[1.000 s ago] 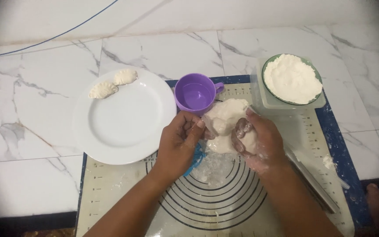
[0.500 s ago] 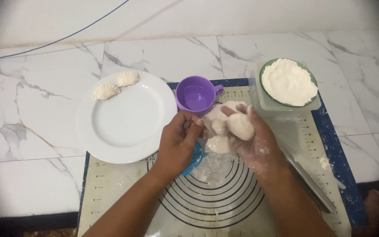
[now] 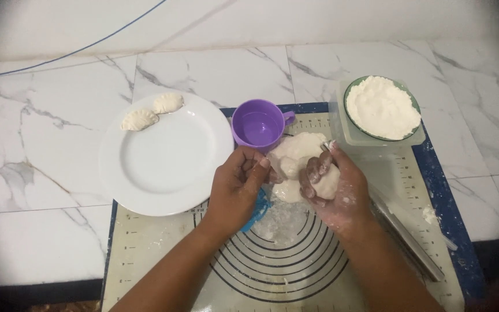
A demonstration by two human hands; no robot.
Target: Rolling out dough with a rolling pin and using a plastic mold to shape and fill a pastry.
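Dumplings (image 3: pixel 152 111), two only, lie finished on the plate (image 3: pixel 168 173) left of our grip; our right hand (image 3: pixel 333 188) clasps a dough piece (image 3: pixel 329 182), our left hand (image 3: pixel 235 188) pinches the big dough lump (image 3: pixel 295 150) between them.

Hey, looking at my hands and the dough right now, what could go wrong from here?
The purple cup stands right beside the dough and your left hand; a bump might tip it. Your right hand is floury and dough-coated, so the piece it holds may stick. The two shaped pieces lie at the white plate's rim and could slide off if it's nudged.

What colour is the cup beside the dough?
Purple; the cup shows clearly in the head view, its only view.
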